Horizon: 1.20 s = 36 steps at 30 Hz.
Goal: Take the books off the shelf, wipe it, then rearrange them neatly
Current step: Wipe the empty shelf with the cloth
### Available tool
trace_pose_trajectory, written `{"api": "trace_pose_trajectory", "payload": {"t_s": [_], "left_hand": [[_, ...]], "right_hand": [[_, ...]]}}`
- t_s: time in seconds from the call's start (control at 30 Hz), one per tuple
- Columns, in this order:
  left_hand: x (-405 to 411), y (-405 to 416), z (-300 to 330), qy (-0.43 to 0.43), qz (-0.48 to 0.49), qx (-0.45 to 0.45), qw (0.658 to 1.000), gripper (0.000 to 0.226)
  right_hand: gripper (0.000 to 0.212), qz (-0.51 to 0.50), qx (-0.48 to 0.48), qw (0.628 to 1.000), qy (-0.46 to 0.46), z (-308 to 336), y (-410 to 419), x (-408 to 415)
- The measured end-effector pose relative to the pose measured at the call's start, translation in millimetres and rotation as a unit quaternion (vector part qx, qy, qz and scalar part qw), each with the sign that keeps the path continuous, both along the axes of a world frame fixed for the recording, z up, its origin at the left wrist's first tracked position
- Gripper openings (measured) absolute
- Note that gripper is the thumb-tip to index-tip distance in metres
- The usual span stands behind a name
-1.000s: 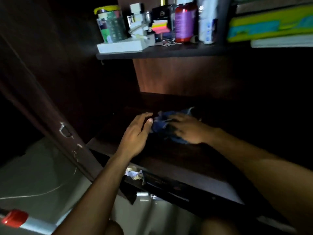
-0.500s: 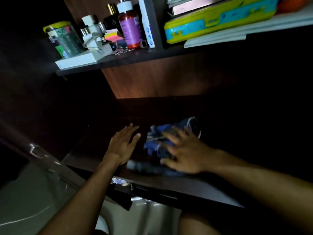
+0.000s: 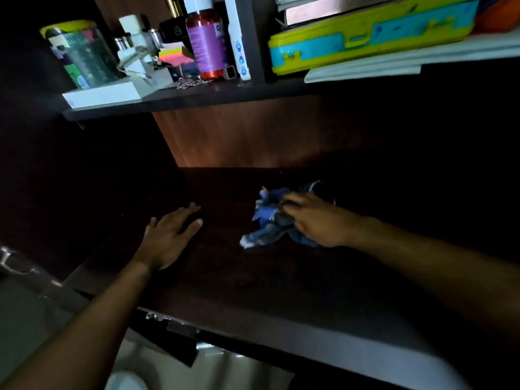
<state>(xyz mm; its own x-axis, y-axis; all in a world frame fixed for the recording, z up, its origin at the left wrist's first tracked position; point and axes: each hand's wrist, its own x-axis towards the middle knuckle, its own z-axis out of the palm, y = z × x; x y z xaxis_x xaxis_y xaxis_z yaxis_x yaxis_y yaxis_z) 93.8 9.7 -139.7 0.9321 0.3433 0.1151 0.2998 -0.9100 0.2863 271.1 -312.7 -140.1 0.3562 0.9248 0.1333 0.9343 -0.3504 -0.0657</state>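
While crumpled under the gripping right hand (image 3: 318, 220), cloth (image 3: 267, 223), left hand (image 3: 168, 237) flat.

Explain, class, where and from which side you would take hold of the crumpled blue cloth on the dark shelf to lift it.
Take the blue cloth at its bunched middle, from above. It lies crumpled in a soft heap on the dark shelf, so raised folds offer the fingers a grip, while the thin pale corner toward the front would probably just trail. The right hand already rests on it from the right.

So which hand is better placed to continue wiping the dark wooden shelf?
Right. The right hand already grips the crumpled blue cloth on the dark wooden shelf; the left hand lies flat, holding nothing.
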Motion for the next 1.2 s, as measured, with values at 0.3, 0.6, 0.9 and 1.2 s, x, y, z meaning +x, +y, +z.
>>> {"api": "trace_pose_trajectory", "payload": {"t_s": [0.3,0.6,0.9,1.2], "left_hand": [[5,11,-9,-0.005,0.018,-0.022,1.0,0.076],[2,5,-5,0.003,0.025,-0.033,0.999,0.067],[2,6,-5,0.027,0.045,-0.035,0.998,0.065],[5,9,-3,0.037,0.022,-0.037,0.998,0.049]], "right_hand": [[0.039,-0.03,-0.252,0.916,-0.31,79,57,118],[0.043,-0.065,-0.07,0.889,-0.447,24,100,128],[0.03,-0.12,0.042,0.887,-0.444,103,199,139],[0.049,0.044,-0.126,0.855,-0.502,9,213,135]]}}
